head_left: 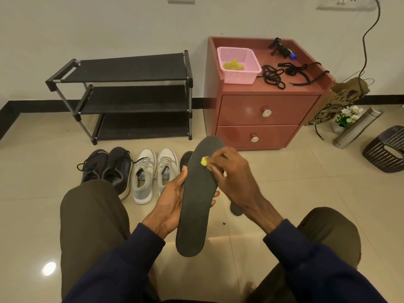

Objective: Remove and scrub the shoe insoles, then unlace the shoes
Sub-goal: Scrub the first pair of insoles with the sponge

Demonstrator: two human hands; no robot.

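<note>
The left hand [172, 194] grips a black insole [196, 193] upright above the knees. The right hand [231, 173] pinches a yellow scrubber [205, 161] (mostly hidden, perhaps a sponge) against the insole's upper part.

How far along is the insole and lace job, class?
Done: a second insole lies out on the floor; loose laces sit on the cabinet. In hand: left hand holds an insole, right hand rubs a yellow scrubber on it. Left: white shoes and dark shoes show laces.
</note>
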